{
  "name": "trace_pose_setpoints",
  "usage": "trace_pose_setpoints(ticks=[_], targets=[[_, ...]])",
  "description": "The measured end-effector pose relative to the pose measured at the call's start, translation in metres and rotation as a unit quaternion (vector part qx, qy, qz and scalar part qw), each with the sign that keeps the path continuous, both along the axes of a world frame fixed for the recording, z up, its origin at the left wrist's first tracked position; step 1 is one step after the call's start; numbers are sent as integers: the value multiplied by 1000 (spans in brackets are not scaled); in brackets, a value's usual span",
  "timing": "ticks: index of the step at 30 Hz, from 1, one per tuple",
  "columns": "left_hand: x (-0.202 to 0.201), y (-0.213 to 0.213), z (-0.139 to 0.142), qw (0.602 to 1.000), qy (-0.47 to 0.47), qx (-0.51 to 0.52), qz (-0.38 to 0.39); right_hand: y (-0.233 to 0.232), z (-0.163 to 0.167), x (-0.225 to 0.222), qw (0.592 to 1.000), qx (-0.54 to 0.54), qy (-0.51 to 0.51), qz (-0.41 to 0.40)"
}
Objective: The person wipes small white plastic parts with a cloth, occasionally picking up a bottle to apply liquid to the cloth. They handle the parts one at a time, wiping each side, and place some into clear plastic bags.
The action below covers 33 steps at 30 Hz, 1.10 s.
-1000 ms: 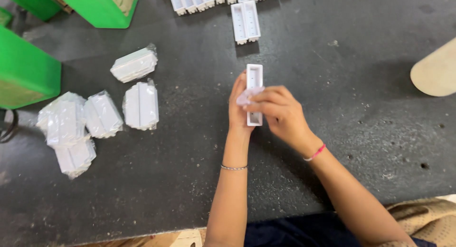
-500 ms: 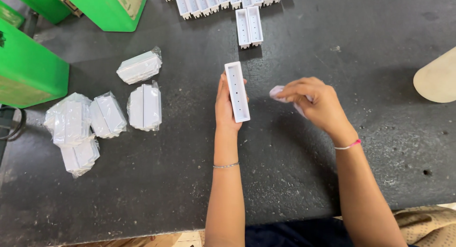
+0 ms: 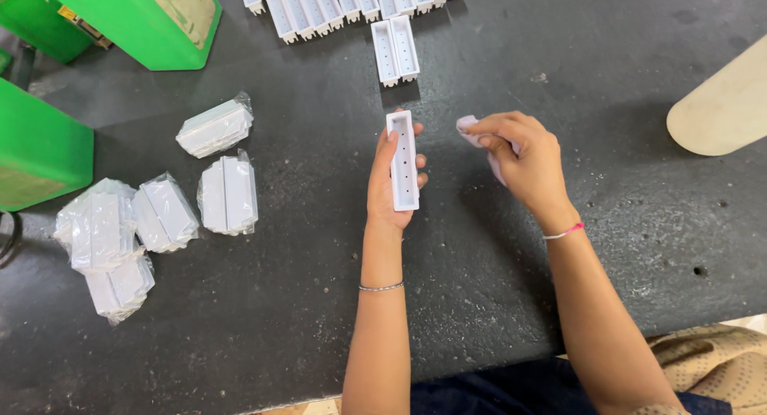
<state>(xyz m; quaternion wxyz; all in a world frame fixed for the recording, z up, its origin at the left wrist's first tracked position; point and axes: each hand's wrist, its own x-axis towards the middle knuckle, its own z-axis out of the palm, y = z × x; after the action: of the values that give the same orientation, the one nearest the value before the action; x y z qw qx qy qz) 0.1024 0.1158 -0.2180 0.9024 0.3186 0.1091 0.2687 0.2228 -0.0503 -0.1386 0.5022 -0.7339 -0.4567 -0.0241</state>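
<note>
Dark bench (image 3: 240,319): left hand (image 3: 393,187) loosely cradles white perforated tray (image 3: 403,161), which could slip; right hand (image 3: 523,161) pinches pale cloth (image 3: 471,129).

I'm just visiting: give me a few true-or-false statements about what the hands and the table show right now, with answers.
1. The left hand holds a white rectangular tray. True.
2. The right hand is empty. False: it grips a small pale cloth.
3. Plastic-wrapped white packs lie on the dark table. True.
4. The two hands touch each other. False: they are apart.
5. More white trays lie beside the person's elbows. False: they lie at the table's far edge.
</note>
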Motion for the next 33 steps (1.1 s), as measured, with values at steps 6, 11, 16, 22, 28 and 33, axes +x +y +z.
trace_pose_setpoints(ticks=[6,11,16,22,28,33], targets=[[10,-13,-8,992,-36,-97,-67,5,-4,-11,989,100,107,30],[21,-30,-19,995,-20,-43,-91,11,-12,-21,996,80,-17,-25],[16,-19,-18,993,-67,-51,-81,14,-15,-30,995,31,-62,75],[-9,17,3,995,-69,-71,18,19,-12,-53,940,-88,64,323],[-13,20,9,995,-72,-66,2,4,-12,-20,948,-15,159,276],[-14,16,13,996,-69,-51,-29,2,-17,2,966,54,236,86]])
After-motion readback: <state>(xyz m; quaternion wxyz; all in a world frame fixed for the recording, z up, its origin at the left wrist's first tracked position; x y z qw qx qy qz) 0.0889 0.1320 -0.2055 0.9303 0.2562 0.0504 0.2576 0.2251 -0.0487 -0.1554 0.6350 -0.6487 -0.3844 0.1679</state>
